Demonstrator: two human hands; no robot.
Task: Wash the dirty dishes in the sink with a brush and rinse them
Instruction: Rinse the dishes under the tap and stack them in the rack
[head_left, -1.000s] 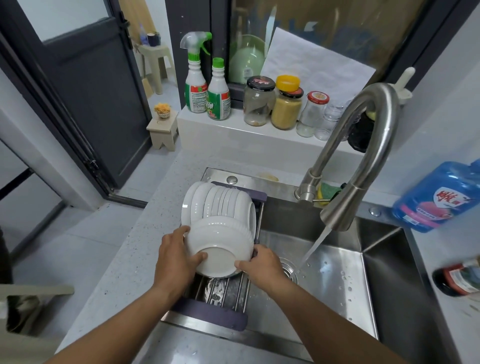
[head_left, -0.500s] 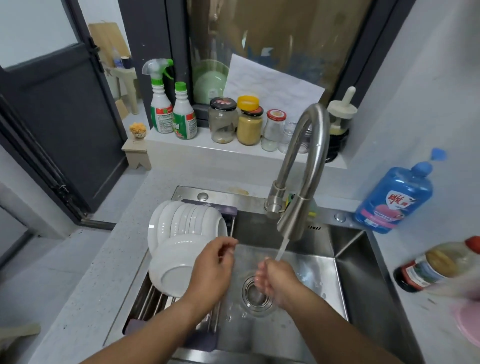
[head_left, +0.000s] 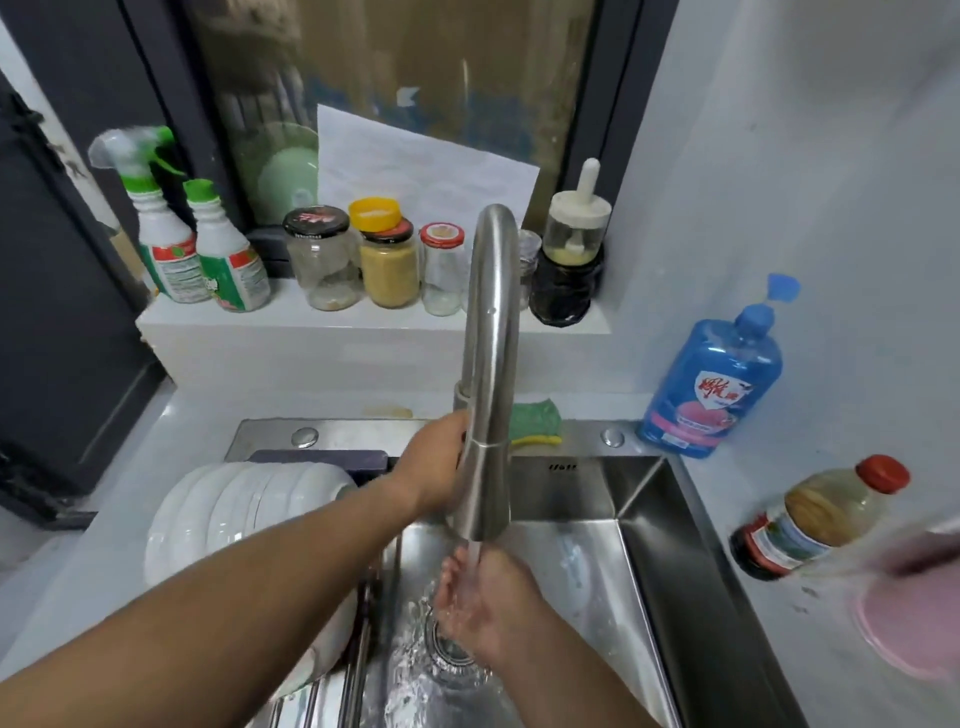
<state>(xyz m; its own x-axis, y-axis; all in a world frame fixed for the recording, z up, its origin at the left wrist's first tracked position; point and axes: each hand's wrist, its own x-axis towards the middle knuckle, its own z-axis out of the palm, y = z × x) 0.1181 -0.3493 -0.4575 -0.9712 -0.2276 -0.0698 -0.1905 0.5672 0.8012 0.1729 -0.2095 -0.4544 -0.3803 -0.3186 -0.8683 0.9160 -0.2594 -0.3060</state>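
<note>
R hand (head_left: 485, 603) under running faucet (head_left: 485, 415); L hand (head_left: 434, 467) prob. behind spout.

Grey counter (head_left: 810, 649) (speckled) bears blue bottle (head_left: 711, 374).

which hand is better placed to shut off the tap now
Left. The left hand is already up at the faucet, fingers against its neck near the base. The right hand is low over the drain, open under the running water, with the spout between it and the base.
</note>
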